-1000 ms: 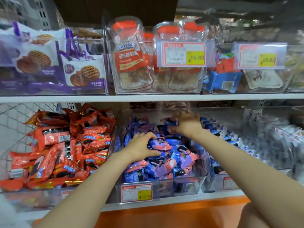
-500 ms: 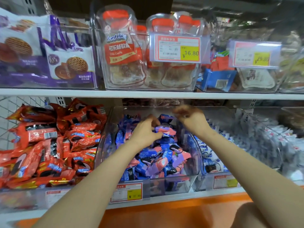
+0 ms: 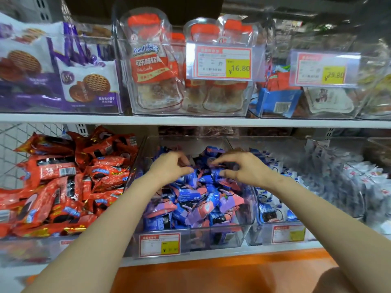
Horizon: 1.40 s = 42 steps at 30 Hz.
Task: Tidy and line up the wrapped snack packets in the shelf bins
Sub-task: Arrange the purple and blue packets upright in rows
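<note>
Left hand (image 3: 169,169) and right hand (image 3: 245,169) each pinch blurred blue packets (image 3: 190,195) in clear bin (image 3: 186,142).

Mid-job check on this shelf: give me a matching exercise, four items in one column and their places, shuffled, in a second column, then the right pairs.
Items
1. red packets
2. blue and purple packets
3. waffle biscuit bags
4. 16.80 price tag

Places
a. upper row, middle
b. lower row, left
c. upper row, left
d. lower row, middle, where the left hand and right hand pinch some

Pairs: 1-b; 2-d; 3-c; 4-a
</note>
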{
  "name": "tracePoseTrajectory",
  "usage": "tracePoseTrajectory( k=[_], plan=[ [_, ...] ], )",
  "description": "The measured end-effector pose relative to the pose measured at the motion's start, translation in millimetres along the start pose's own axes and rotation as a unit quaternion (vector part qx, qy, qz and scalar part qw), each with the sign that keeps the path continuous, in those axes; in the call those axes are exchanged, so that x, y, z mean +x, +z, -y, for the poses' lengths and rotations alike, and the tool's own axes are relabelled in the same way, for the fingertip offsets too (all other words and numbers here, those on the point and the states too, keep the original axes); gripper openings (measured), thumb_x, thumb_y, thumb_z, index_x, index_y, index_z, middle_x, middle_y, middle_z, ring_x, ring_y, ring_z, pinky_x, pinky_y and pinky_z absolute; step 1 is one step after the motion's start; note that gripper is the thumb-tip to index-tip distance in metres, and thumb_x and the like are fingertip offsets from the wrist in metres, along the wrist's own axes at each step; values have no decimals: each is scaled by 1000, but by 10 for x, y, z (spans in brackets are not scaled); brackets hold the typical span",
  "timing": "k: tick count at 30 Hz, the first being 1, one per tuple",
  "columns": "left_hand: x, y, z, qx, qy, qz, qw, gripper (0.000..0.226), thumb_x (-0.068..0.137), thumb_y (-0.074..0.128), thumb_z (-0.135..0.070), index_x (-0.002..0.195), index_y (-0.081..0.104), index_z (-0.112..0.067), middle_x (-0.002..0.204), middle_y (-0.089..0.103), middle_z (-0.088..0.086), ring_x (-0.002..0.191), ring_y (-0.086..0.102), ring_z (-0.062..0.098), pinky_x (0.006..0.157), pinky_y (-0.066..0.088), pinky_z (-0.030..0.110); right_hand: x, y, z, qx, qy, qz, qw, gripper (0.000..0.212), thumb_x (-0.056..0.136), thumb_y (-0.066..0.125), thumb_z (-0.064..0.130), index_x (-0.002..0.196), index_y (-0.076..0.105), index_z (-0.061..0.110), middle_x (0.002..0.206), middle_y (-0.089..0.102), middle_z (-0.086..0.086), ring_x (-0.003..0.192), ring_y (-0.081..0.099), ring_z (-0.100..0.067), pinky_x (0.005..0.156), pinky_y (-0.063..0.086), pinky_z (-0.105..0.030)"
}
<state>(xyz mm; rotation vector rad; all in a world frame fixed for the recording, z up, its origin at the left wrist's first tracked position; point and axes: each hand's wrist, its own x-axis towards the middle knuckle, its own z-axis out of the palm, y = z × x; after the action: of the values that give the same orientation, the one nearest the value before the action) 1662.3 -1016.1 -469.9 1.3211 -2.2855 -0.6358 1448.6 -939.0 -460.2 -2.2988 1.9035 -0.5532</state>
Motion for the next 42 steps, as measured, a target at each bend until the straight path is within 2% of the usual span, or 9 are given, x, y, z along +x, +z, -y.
tracePoseTrajectory(
  k=[3,5,12,15,20,25,29,34,42],
  plan=[
    [-122,14,183,78,-21,135,988,44,74,74,-45,105,56,-19,116,60,2,102,55,17,91,44,30,0,20,-6,-103,-39,67,992,24,90,59,40,109,70,31,131,57,12,122,48,-10,99,38,-32],
    [-184,43,216,142,-23,180,973,61,74,70,-53,121,51,-19,127,53,2,115,48,21,98,40,32,10,14,-34,-96,-30,66,993,24,90,58,41,106,72,28,131,57,11,124,48,-11,98,38,-28],
    [-227,24,182,172,-5,93,981,55,78,71,-39,124,47,-21,127,55,2,114,51,23,90,38,31,-55,54,-84,66,7,-41,997,16,87,66,29,97,75,20,99,71,7,95,63,-10,84,46,-27],
    [-193,-104,158,102,4,45,994,53,75,76,-31,120,53,-18,119,59,2,104,56,21,85,42,28,-50,-28,-81,101,50,-93,989,20,84,69,28,103,72,25,106,69,9,101,60,-8,83,42,-25],
    [-140,-119,-43,-173,12,43,984,58,59,84,-34,106,56,-16,109,63,9,74,55,10,74,46,25,-40,-45,210,163,-14,19,986,61,73,80,28,125,49,36,126,51,20,120,46,0,101,35,-19],
    [-163,-75,-208,-261,14,34,965,35,83,69,-14,114,52,-14,108,58,3,89,56,8,65,46,9,29,6,304,52,-29,-111,992,40,79,73,30,116,61,23,104,68,6,97,63,-19,78,47,-31],
    [-105,-101,8,-96,-43,-76,992,36,87,65,-30,116,59,-11,114,64,9,105,60,25,82,45,28,69,-59,164,-148,96,-199,964,40,85,61,47,114,60,21,99,66,-7,96,61,-28,65,34,-29],
    [-37,29,299,56,-55,-56,995,36,83,68,-23,117,59,-12,122,58,12,112,52,30,84,40,30,130,71,22,-124,79,-112,983,46,83,62,51,124,58,30,116,65,-2,112,56,-26,92,42,-33],
    [60,95,304,200,-3,-52,978,36,84,65,-34,118,59,-23,133,45,5,126,36,29,100,33,31,194,109,-18,-131,44,-66,988,29,92,54,42,114,66,27,114,67,2,102,61,-21,83,46,-29]
  ],
)
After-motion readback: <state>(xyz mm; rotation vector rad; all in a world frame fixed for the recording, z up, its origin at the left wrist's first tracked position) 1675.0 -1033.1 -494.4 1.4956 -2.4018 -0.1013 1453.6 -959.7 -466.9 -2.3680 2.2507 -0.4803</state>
